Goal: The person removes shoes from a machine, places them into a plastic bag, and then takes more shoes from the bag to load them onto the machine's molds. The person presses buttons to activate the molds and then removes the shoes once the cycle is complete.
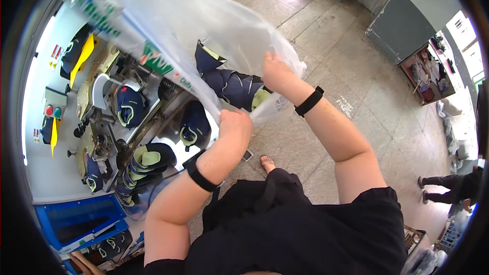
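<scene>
A large clear plastic bag (209, 15) with green print stretches up and away to the left, its mouth toward me. My left hand (236, 123) is closed on the near left part of its rim. On the right side of the mouth, my right hand (279, 74) grips the rim too. Between my hands, a nested row of navy caps (232, 85) with lime-green edging lies inside the bag. One cap at the far end sits tilted apart from the row. The fingertips of both hands are partly hidden.
To the left stands a machine bench with a navy cap (130, 107) on a form and another cap (194, 125) beside it. A stack of caps (145, 163) lies nearer. A blue-framed cover (81, 219), another person's hand (84, 263), a wooden shelf (427, 74) and a walking person (451, 183) show around.
</scene>
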### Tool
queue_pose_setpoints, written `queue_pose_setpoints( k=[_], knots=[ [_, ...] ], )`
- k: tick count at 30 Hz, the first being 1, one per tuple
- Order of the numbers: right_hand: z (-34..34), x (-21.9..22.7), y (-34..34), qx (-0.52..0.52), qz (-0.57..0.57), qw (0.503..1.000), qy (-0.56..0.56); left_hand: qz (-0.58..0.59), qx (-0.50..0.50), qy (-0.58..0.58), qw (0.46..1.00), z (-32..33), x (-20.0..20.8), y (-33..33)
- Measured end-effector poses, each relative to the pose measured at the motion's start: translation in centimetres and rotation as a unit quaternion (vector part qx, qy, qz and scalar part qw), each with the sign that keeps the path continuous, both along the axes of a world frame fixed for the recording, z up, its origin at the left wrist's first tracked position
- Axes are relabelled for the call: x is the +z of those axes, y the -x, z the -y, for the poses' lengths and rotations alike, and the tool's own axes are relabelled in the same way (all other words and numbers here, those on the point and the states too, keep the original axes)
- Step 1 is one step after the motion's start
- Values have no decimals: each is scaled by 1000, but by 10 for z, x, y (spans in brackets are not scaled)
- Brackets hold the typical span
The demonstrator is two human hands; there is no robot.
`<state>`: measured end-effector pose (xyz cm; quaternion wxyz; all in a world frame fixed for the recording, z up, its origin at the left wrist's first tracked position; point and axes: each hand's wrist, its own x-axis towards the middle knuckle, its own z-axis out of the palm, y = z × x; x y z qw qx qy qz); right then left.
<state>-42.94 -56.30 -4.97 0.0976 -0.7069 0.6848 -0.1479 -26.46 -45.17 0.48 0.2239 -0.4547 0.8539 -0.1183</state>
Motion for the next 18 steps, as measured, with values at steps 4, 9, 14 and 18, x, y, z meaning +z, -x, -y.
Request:
queue_pose_setpoints(
  k=[4, 9, 14, 18],
  knots=[
    [-2, 47, -22, 298, -120, 940, -115, 2, 49, -112, 993, -4, 22, 13],
    [-4, -57, -28, 248, -75, 954, -151, -9, 31, -93, 995, -20, 20, 23],
    [-16, -86, -43, 408, -197, 891, 13, -55, 32, -37, 997, -30, 10, 16],
    [-8, -76, -43, 292, 68, 951, -77, -87, 56, -58, 993, -32, 19, 18]
  ],
)
